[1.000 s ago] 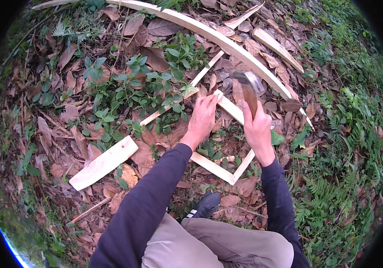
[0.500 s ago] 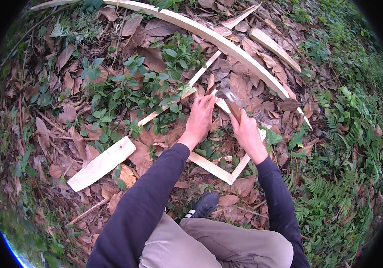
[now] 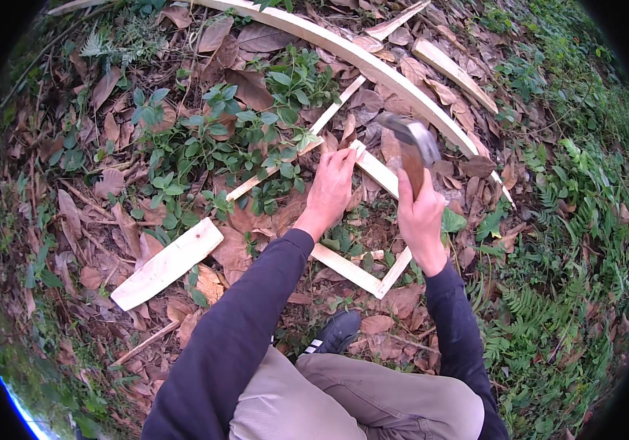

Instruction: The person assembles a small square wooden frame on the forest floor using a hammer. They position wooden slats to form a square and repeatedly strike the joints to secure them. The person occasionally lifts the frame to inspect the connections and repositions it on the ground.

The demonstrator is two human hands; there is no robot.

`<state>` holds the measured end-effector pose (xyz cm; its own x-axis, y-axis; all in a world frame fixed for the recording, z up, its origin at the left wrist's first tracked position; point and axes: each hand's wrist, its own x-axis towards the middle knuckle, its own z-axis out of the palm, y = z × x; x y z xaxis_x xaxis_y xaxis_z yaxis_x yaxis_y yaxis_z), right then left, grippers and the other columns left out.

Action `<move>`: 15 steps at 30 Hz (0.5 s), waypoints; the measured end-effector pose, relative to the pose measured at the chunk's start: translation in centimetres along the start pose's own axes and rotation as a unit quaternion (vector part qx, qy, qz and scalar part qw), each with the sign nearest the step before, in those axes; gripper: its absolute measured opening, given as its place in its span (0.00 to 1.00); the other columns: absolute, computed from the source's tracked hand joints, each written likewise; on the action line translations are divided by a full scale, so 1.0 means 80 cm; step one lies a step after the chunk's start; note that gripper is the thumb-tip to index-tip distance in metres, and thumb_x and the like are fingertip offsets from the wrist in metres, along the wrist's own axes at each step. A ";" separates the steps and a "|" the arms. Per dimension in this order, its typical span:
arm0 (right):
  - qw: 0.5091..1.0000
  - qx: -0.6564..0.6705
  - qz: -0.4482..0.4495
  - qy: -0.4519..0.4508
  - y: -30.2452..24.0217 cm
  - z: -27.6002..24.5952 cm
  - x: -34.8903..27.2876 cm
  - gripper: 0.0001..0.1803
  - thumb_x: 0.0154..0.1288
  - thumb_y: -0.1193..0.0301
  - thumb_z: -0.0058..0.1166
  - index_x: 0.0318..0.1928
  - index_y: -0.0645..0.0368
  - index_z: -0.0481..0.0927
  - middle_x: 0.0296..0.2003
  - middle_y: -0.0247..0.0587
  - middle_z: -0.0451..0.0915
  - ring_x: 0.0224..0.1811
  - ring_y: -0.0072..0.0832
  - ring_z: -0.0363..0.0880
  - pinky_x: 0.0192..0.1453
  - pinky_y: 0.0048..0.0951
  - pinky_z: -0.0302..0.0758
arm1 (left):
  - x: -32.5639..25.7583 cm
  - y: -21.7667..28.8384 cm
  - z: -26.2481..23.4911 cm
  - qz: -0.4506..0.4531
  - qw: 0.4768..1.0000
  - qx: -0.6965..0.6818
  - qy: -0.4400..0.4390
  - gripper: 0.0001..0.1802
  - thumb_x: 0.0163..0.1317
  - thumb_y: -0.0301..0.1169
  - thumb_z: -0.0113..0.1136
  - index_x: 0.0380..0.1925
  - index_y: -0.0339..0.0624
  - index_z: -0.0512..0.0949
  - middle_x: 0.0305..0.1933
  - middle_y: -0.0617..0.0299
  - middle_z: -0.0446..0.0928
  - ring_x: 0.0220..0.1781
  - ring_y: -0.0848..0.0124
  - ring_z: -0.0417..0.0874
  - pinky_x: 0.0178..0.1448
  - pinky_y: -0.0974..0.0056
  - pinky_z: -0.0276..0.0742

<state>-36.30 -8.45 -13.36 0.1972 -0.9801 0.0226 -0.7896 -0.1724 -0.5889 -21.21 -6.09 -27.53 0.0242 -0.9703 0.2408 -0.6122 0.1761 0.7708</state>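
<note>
My right hand (image 3: pixel 421 220) is wrapped round the wooden handle of a hammer (image 3: pixel 412 160). Its metal head is raised to the right of the far corner of a four-sided frame of pale wooden strips (image 3: pixel 377 172). At that corner my left hand (image 3: pixel 329 189) has its fingers closed on the frame, the fingertips beside the strip's end. Whether a nail is between them is too small to tell. The frame lies on the leaves, its near corner pointing toward me; my left hand hides part of the left side.
A long curved wooden strip (image 3: pixel 373 67) arches across the far ground. Beyond it lies a short wooden piece (image 3: pixel 455 73). To the left are a wide board (image 3: pixel 168 264) and a thin strip (image 3: pixel 252 183) among green plants. My shoe (image 3: pixel 335 334) is close to the frame.
The hammer has gone up and to the right, away from the frame's far corner, with my right hand. My left hand stays at that corner.
</note>
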 end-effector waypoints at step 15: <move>0.980 -0.157 0.034 -0.120 0.026 0.009 0.004 0.17 0.76 0.62 0.56 0.45 0.67 0.76 0.24 0.66 0.81 0.31 0.61 0.84 0.32 0.55 0.78 | -0.002 0.004 0.000 -0.005 1.000 -0.012 -0.007 0.28 0.62 0.18 0.58 0.64 0.30 0.72 0.61 0.50 0.73 0.60 0.51 0.72 0.68 0.53 0.72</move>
<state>-37.46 -9.07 -15.13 0.2402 -0.9452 -0.2212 -0.9381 -0.1673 -0.3034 -21.39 -5.87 -27.28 0.0185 -0.9744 0.2242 -0.5929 0.1698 0.7872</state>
